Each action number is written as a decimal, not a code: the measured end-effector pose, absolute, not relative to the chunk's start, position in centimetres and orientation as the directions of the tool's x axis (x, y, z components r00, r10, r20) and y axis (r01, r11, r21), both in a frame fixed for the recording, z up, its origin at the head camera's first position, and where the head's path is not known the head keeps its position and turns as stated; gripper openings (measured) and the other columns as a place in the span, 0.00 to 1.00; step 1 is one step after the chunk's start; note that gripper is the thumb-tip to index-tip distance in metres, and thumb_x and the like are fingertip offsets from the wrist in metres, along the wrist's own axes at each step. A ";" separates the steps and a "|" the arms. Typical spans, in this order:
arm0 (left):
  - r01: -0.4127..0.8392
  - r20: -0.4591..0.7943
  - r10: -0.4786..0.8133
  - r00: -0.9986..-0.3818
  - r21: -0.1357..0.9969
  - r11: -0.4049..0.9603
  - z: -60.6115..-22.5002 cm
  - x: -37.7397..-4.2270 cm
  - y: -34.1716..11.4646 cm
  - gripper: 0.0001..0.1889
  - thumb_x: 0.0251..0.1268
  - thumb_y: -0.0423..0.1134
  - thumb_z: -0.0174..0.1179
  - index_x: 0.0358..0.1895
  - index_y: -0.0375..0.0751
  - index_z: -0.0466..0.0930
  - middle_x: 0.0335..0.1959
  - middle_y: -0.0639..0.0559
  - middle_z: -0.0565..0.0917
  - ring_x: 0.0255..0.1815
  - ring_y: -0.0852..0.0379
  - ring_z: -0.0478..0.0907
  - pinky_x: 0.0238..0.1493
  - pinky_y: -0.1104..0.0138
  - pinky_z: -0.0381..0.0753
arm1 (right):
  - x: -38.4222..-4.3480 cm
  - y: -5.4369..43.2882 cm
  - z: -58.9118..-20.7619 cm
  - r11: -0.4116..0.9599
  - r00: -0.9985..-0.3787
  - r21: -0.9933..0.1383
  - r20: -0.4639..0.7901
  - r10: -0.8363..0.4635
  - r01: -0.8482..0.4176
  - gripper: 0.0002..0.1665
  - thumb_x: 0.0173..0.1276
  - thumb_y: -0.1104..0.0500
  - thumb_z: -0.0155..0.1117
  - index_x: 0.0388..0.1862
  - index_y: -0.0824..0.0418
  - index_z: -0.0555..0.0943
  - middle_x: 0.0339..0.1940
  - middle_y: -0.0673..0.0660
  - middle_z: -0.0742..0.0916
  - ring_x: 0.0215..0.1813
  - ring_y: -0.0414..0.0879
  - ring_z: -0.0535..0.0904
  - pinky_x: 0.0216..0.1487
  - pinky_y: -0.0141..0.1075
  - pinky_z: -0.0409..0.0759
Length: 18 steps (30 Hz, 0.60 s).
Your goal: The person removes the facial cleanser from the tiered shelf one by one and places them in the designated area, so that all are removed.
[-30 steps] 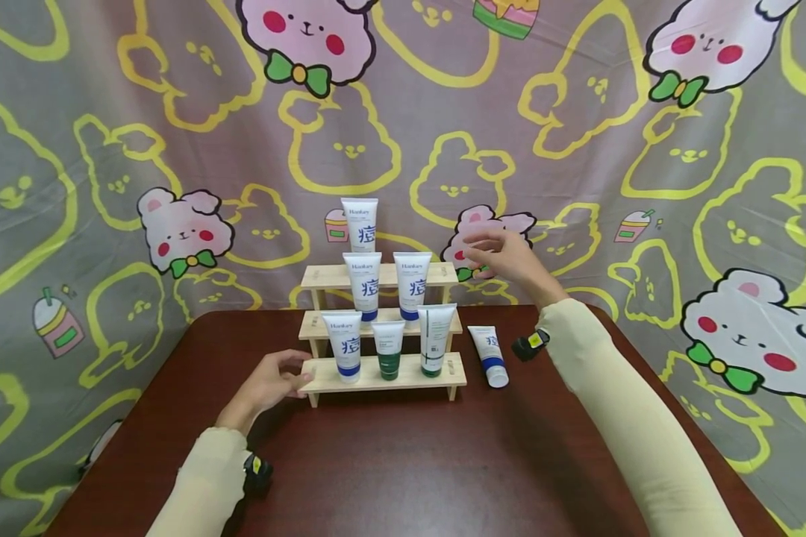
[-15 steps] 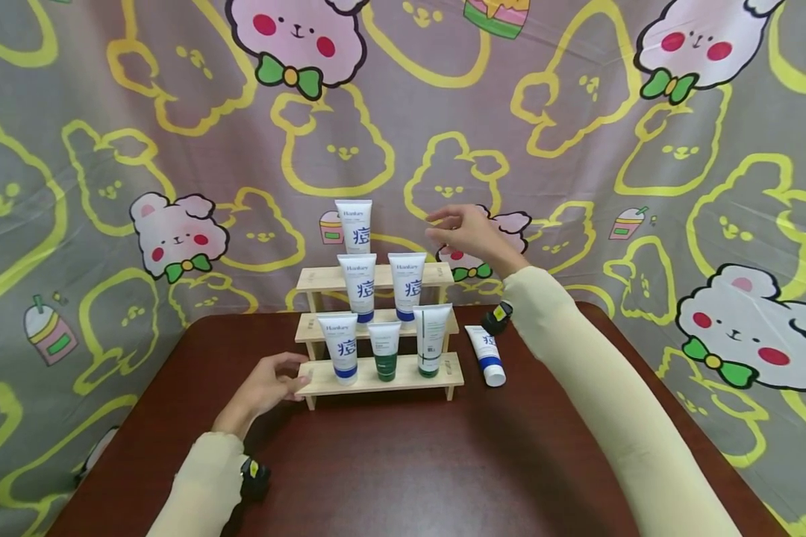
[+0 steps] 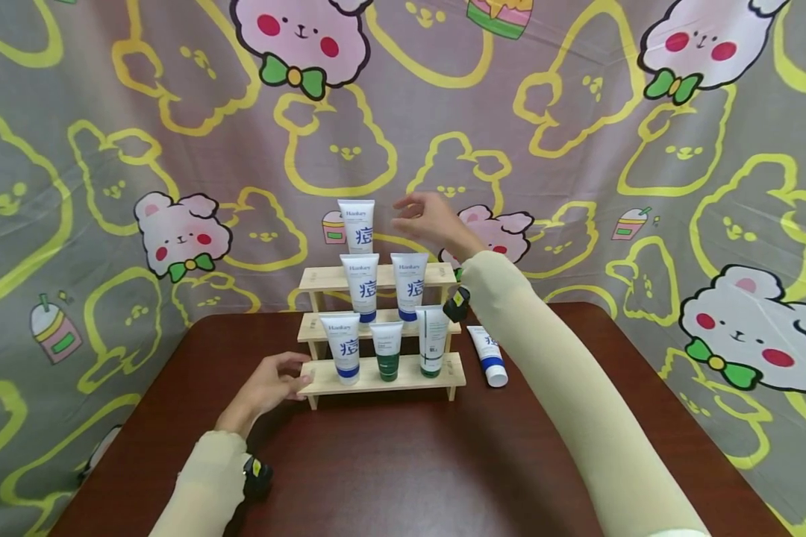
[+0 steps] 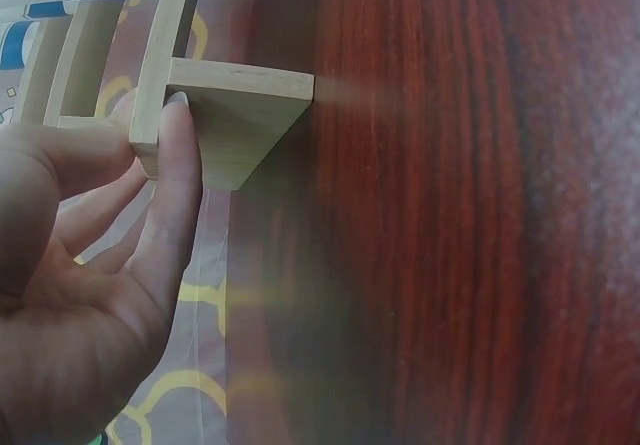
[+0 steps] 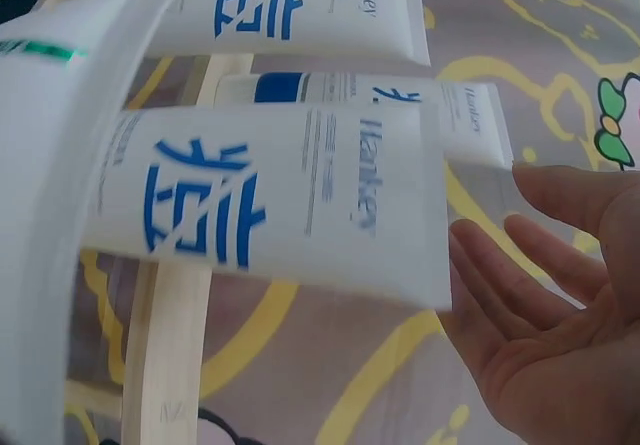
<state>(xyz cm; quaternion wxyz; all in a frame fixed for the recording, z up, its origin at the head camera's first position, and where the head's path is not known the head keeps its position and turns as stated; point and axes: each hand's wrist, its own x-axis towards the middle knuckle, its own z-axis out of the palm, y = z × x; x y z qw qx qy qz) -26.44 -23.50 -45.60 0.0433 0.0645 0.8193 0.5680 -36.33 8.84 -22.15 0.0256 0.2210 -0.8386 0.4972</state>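
Six tubes stand upright on the three-tiered wooden rack (image 3: 410,381), so I judge the display to be largely filled; one lying tube (image 3: 487,356) rests on the bench (image 3: 349,455) just beside the rack's right side, and looks like the only piece left off it. The front shelf carries a blue-banded tube (image 3: 342,347), a small green-and-white tube (image 3: 387,350) and a taller green-capped tube (image 3: 433,339); the middle shelf carries two more, a left tube (image 3: 361,283) and a right tube (image 3: 410,283); the top tube (image 3: 357,226) is alone on its tier, left of centre (its foot is hidden behind the tube in front). The left hand (image 3: 273,384) has its grip on the left end of the front shelf, thumb and finger pinching the board; the right hand (image 3: 432,221) is raised near the top tube, its grip holding nothing and its fingers loosely bent; the placing of the upright tubes seems done, whereas the top tier, with its single tube, may count as unfinished.
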 end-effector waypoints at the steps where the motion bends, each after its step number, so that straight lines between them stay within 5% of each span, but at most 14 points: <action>1: 0.054 0.001 0.153 -0.988 0.938 0.343 -45.6 -26.4 -23.5 0.22 0.66 0.23 0.63 0.62 0.24 0.72 0.53 0.30 0.77 0.37 0.49 0.83 0.35 0.57 0.85 | -36.5 8.6 -22.2 0.411 -0.900 -0.820 0.264 -0.346 -0.398 0.26 0.70 0.60 0.68 0.65 0.67 0.76 0.54 0.64 0.83 0.53 0.60 0.82 0.53 0.44 0.80; 18: 0.041 -0.011 0.144 -0.989 0.934 0.354 -45.7 -26.5 -23.3 0.21 0.65 0.23 0.64 0.61 0.26 0.73 0.52 0.31 0.77 0.36 0.49 0.83 0.35 0.58 0.85 | -37.7 4.6 -22.5 0.400 -0.876 -0.796 0.319 -0.362 -0.455 0.30 0.68 0.69 0.67 0.68 0.68 0.71 0.58 0.66 0.82 0.57 0.55 0.79 0.54 0.39 0.79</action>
